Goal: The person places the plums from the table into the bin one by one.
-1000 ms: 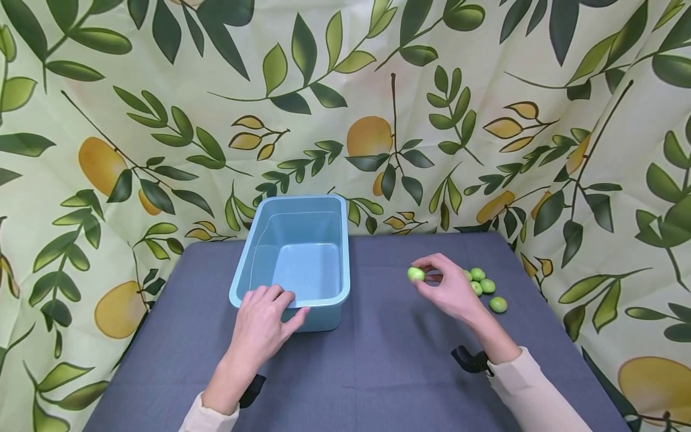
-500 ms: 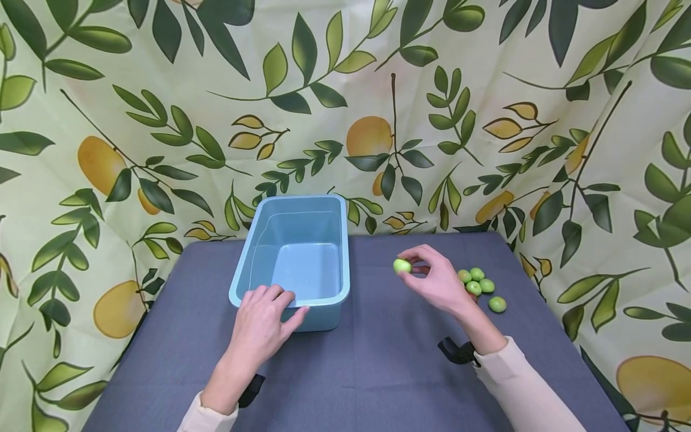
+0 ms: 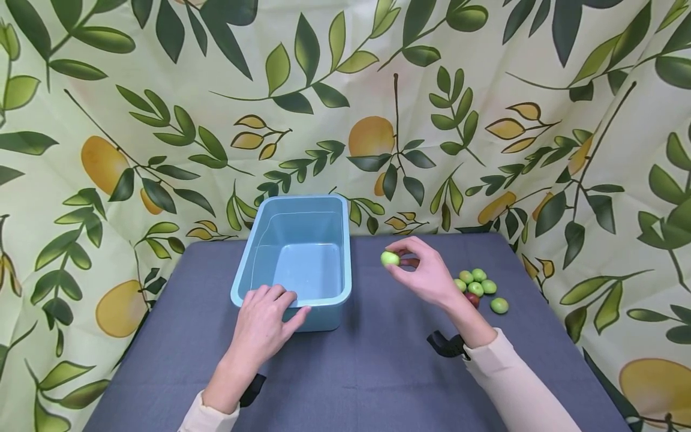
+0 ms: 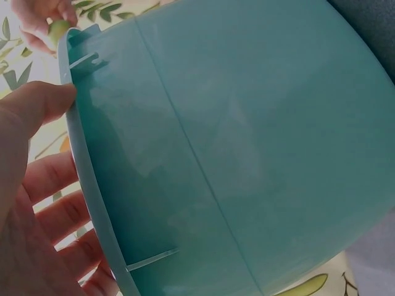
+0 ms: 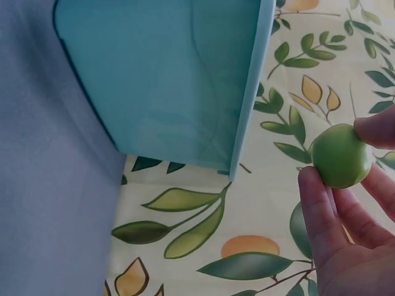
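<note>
My right hand [image 3: 426,273] pinches a small, smooth green fruit [image 3: 390,258] between thumb and fingertips, held up to the right of a light blue plastic tub [image 3: 346,264]. In the right wrist view the fruit [image 5: 341,156] shows whole, with the thumb above it and fingers below. My left hand [image 3: 264,321] holds the tub's near rim. Its thumb [image 4: 58,98] lies at the rim on the outer side, and the other fingers reach over to the inside. The tub's visible floor is bare.
Several more green fruits [image 3: 475,289] lie grouped on the dark grey tablecloth [image 3: 388,372] at the right, with one dark red fruit [image 3: 472,299] among them. A leaf-and-fruit patterned cloth [image 3: 324,120] hangs behind and at both sides.
My right hand has moved left and slightly away from me with the green fruit, nearer the tub. The red fruit has come into sight behind it. My left hand keeps its place.
</note>
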